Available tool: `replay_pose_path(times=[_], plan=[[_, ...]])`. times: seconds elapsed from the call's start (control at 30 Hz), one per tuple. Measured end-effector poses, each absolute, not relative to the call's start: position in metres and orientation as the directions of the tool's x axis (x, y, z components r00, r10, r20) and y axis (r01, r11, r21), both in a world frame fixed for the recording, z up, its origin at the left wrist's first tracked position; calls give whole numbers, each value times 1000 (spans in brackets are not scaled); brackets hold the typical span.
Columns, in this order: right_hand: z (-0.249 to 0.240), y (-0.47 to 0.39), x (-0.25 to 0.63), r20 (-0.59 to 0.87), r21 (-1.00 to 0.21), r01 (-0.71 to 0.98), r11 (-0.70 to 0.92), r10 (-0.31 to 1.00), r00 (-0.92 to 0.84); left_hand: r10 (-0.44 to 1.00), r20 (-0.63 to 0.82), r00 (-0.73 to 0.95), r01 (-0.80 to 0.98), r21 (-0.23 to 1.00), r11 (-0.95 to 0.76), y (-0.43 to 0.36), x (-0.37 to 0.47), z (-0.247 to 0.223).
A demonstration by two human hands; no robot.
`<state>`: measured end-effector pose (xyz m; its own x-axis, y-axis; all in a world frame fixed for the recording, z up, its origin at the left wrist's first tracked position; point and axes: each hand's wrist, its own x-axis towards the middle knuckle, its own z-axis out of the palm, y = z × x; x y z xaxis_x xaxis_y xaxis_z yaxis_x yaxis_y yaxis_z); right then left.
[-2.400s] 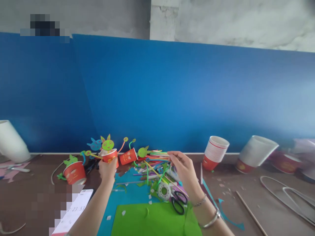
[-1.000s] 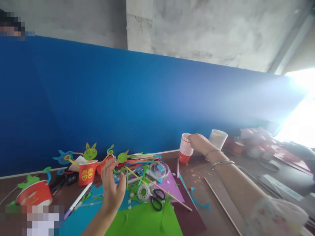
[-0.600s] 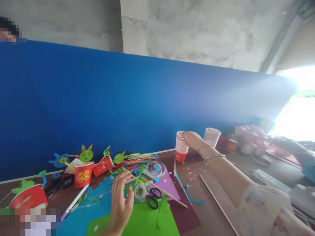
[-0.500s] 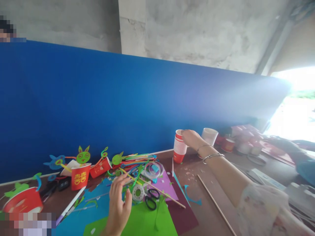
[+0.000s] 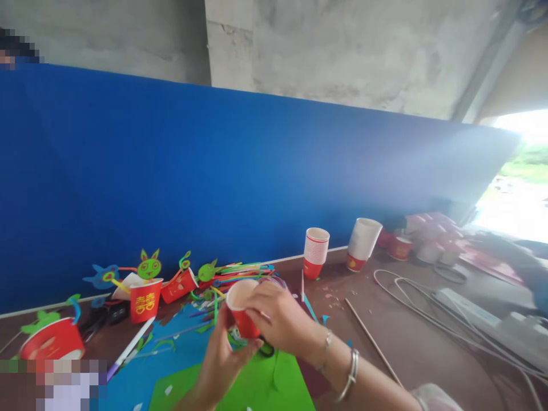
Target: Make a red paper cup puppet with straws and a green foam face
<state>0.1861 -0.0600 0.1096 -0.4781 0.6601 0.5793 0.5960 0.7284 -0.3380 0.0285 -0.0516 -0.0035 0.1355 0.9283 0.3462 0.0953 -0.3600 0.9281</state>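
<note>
A red paper cup (image 5: pixel 245 324) with a white rim is held upright in both hands above the green paper sheet (image 5: pixel 274 382). My left hand (image 5: pixel 222 357) cradles it from the left and below, thumb under its base. At the right side of its rim, my right hand (image 5: pixel 280 314) is closed with the fingers at the wall. Behind them stands a stack of paper cups (image 5: pixel 317 251). Scissors (image 5: pixel 266 348) and a tape roll lie mostly hidden behind the hands and cup.
Cups with paper animal faces, such as a red cup (image 5: pixel 144 302), line the left. Coloured pipe cleaners (image 5: pixel 244 273) lie behind my hands. To the right are another cup stack (image 5: pixel 363 245), a wooden stick (image 5: pixel 370 337), cables and a power strip (image 5: pixel 466 314). A blue partition (image 5: pixel 257 171) closes the back.
My right hand has come from the cup stack back toward me with one red paper cup. My left hand, formerly open over the paper, has closed around it.
</note>
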Motion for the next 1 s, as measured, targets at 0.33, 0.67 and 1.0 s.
replay_pose_path(times=[0.33,0.67,1.0], plan=[[19,-48,196,16,-392,890,233,969,-247,983,-17,181,-430,898,95,-43,0,-30],[4,-56,187,22,-315,922,225,973,-230,981,-127,147,-466,866,182,-45,4,-19],[-5,-47,189,387,-451,855,255,919,-69,977,-214,24,-603,776,185,-38,-3,-23]])
